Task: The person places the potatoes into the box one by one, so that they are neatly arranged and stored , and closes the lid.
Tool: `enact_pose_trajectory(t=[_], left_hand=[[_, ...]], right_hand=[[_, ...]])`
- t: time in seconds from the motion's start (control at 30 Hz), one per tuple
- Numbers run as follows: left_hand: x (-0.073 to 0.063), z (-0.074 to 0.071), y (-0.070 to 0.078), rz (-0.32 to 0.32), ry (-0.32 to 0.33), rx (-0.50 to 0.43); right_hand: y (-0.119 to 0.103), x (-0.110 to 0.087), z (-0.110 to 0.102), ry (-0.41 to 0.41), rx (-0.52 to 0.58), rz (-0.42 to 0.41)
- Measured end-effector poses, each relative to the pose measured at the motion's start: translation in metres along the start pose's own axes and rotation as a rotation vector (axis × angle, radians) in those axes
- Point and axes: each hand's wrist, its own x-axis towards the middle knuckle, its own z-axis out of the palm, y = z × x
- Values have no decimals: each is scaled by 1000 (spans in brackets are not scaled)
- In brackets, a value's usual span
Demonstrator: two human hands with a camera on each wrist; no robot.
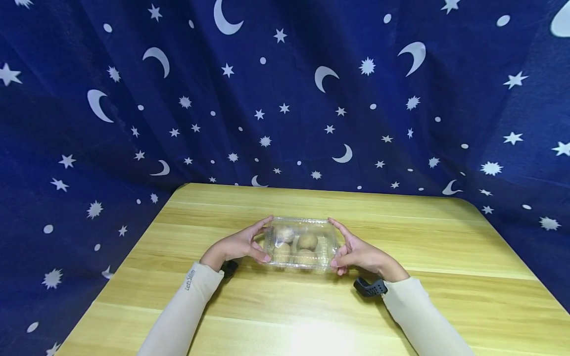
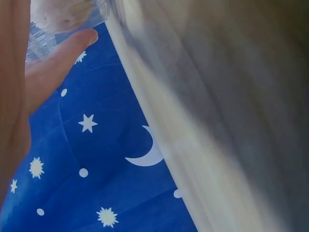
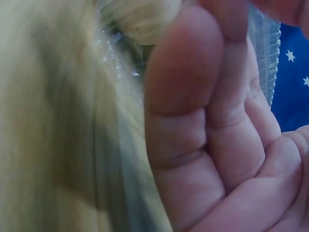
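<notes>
A clear plastic lidded box (image 1: 303, 220) is held between both hands over the middle of the table. Several round, tan items (image 1: 307, 242) show through its lid; what they are I cannot tell. My left hand (image 1: 242, 243) grips the box's left end, thumb at the near corner and a finger at the far one. Likewise my right hand (image 1: 358, 252) holds the right end. In the left wrist view, the thumb (image 2: 63, 63) lies by the box and a pale, rough round item (image 2: 63, 13). Curled fingers (image 3: 181, 96) cover much of the box in the right wrist view.
The wooden table (image 1: 267, 306) has light grain and rounded far corners. A dark blue curtain (image 1: 294, 89) with white moons and stars hangs behind it and along its sides. A black strap (image 1: 370, 287) sits at the right wrist.
</notes>
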Motion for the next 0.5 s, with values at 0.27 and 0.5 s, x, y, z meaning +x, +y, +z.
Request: enact_pose_trajectory(t=[0.27,0.5], left_hand=[[0,1,1,-16,22,21],[0,0,-1,-18,11,68]], right_hand=[[0,0,1,20,-12,6],[1,-2,-2,33,-62,1]])
